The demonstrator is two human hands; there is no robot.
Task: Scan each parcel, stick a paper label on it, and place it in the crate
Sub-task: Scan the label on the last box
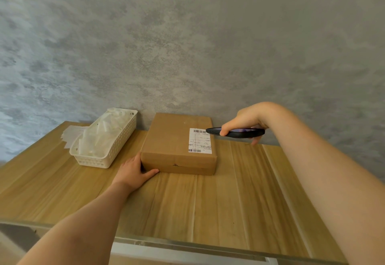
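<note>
A flat brown cardboard parcel (173, 139) lies on the wooden table (208, 202) near the wall. A white shipping label with barcodes (199, 141) is stuck on its top right corner. My left hand (135, 170) rests against the parcel's near left corner, thumb lying along its front face. My right hand (243, 122) grips a black phone (237, 132) flat over the right edge of the parcel, its tip above the label. A white plastic basket (108, 150) with white plastic bags inside stands left of the parcel.
Several white paper sheets (71, 133) lie behind the basket at the table's far left. A grey mottled wall (187, 45) rises right behind the table. The table's metal front edge (166, 241) runs across the bottom.
</note>
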